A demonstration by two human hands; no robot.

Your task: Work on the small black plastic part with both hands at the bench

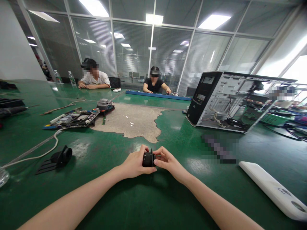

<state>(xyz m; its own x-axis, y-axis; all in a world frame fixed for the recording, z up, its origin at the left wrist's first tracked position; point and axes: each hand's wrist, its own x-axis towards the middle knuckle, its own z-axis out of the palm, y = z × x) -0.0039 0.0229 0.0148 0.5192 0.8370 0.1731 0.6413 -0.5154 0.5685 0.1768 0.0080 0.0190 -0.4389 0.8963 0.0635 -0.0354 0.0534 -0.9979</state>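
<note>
A small black cylindrical part with ridged sides and a thin upright flange (148, 159) is held between my two hands, just above the green tabletop (153, 198). My left hand (133, 163) is closed around its left side, thumb below and fingers over the top. From the right, the fingertips of my right hand (169, 161) pinch its flanged end. My palms hide part of it, and its exact kind cannot be made out. To the left lies a black plastic piece with a round collar on a slotted flat base (61, 156).
A circuit board (79, 117) and a cooler fan (105, 104) lie ahead left, near a pale cable (56, 137). An open computer case (203, 99) stands right, beyond a white device (271, 188). Two people sit across the table behind a blue bar (158, 95).
</note>
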